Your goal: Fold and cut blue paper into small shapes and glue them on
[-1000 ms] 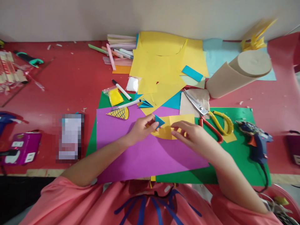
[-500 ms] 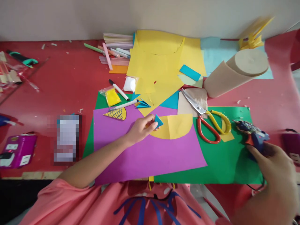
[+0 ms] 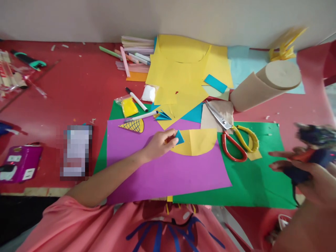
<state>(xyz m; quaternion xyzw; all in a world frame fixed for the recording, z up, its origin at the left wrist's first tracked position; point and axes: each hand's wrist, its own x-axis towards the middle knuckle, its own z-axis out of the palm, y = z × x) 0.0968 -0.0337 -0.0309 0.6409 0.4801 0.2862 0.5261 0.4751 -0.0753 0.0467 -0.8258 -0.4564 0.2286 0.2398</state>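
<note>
My left hand pinches a small folded blue paper triangle at the left edge of a yellow paper half-circle lying on a purple sheet. My right hand is at the far right, lifted off the table and wrapped around a dark blue glue gun, which is blurred. The gun's cord hangs down below it.
Red-and-yellow scissors lie on a green sheet. Yellow paper sheets, markers, a tan foam roll, a yellow cone cut-out and a purple box sit on the red table.
My right hand left the yellow half-circle, reached to the right, took the glue gun off the green sheet and lifted it. My left hand kept the blue triangle in place.
</note>
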